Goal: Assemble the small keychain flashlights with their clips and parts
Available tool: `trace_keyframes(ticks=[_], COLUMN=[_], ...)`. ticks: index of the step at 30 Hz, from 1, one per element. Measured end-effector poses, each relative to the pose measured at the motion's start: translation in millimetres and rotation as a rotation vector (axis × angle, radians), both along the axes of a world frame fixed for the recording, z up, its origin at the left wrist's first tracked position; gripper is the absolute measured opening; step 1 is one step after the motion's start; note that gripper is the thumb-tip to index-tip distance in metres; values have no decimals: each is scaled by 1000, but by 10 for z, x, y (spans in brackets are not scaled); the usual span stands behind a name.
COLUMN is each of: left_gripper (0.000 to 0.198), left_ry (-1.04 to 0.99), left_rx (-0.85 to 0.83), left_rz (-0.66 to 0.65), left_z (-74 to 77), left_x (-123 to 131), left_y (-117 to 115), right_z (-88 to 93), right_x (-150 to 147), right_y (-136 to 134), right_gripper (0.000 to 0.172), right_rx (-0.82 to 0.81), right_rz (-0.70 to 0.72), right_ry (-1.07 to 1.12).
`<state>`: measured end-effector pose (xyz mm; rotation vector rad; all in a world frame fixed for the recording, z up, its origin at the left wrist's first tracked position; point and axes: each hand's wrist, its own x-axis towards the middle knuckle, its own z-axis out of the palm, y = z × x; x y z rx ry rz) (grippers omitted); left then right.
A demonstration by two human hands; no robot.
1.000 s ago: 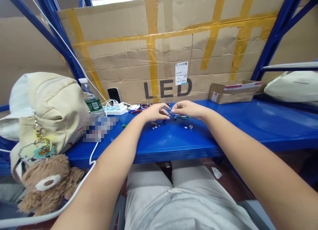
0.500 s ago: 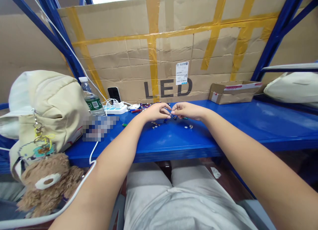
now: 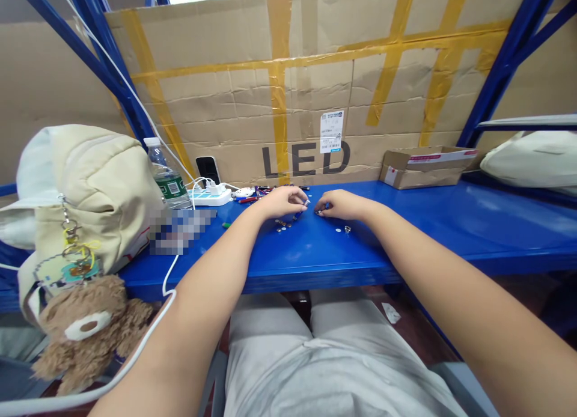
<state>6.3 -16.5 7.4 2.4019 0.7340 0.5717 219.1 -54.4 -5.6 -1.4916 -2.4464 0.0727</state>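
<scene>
Head view: left hand (image 3: 282, 202) and right hand (image 3: 339, 204) rest on the blue desk (image 3: 406, 225), fingertips pinched on small parts too tiny to identify; whether each grip truly holds one cannot be told. Small metal pieces (image 3: 283, 226) lie just beside the left hand. Farther left stand a power strip (image 3: 211, 196), water bottle (image 3: 166, 178) and cream backpack (image 3: 90, 188).

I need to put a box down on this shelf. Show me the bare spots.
Bare blue shelf runs from the right hand to the cardboard box and white bag. A narrower strip lies along the front edge below the small parts. Crowded: around the left hand, power strip, bottle and backpack.
</scene>
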Motion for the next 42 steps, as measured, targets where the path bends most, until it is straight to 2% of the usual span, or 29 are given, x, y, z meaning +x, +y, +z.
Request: trace_keyframes(ticks=[4, 9, 12, 15, 18, 20, 25, 31, 35, 37, 39, 42], left_gripper=[26, 26, 25, 26, 28, 30, 32, 32, 35, 34, 29, 24], left_ry=[4, 5, 5, 5, -6, -31, -67, -73, -59, -52, -44, -29], left_rx=[1, -17, -25, -24, -32, -57, -70, -19, -6, 82, 254, 559], left_rz=[-12, -8, -19, -29, -25, -22, -7, 27, 31, 29, 1, -61], left_z=[-7, -6, -2, 0, 2, 5, 21, 35, 10, 1, 9, 50], left_x=[1, 10, 11, 8, 8, 12, 27, 5, -2, 2, 8, 22], left_y=[5, -1, -9, -12, -11, -11, -25, -38, -1, 22, 26, -18], right_z=[-5, 51, 63, 53, 33, 12, -36, -5, -14, -22, -16, 20], right_x=[-31, -120, -173, -214, -231, -223, -182, -164, -137, -131, -134, -141], right_y=[-1, -82, -95, -80, -62, -50, -16, -21, -7, -8, -30, -96], right_gripper=[18, 18, 18, 19, 15, 12, 23, 22, 23, 22, 22, 22], right_rx=[28, 89, 14, -95, -173, -193, -241, -147, -71, -40, -52, -179], right_rz=[-44, -162, -176, -133, -91, -60, 31, -43, -8, 12, 19, 51], right_ry=[18, 315, 585, 834, 950, 946, 899, 787, 653, 621, 618, 755])
